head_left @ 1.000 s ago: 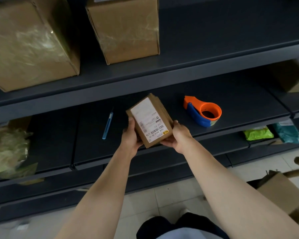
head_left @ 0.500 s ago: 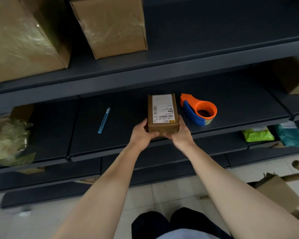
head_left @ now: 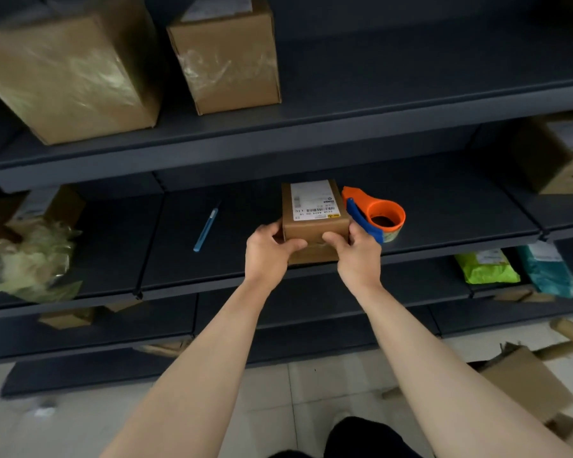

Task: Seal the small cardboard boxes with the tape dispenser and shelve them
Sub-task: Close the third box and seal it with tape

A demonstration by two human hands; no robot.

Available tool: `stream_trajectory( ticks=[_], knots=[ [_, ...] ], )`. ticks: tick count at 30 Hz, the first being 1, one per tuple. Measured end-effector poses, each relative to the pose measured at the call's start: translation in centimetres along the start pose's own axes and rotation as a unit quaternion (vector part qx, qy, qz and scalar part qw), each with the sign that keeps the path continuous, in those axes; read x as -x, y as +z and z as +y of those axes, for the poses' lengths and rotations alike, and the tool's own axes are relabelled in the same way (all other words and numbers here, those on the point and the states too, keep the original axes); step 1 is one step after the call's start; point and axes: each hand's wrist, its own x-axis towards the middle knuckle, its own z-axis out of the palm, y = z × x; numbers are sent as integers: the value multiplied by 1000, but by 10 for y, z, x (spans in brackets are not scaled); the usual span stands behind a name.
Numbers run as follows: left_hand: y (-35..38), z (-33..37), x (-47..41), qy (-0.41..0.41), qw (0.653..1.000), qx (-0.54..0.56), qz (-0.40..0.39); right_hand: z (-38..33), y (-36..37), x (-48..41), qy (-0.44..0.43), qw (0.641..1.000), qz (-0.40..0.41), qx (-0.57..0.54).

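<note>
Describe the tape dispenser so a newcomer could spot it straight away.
Find the dark middle shelf, the one below the two big cartons. The tape dispenser lies on it just right of the small labelled box. It is the only orange-and-blue thing there.

The label [head_left: 313, 200] on the small box [head_left: 315, 229] is illegible; the right hand [head_left: 358, 259] partly hides the tape dispenser [head_left: 377, 208].

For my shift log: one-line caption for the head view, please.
The left hand and right hand grip a small labelled cardboard box at the shelf edge, beside the orange-and-blue tape dispenser.
</note>
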Motion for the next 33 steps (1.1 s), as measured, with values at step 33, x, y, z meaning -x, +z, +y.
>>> stream_trajectory(
  ticks=[33],
  knots=[
    [-67, 188, 57, 280, 955, 70, 74, -174, -121, 34, -256, 954, 151, -26]
  ],
)
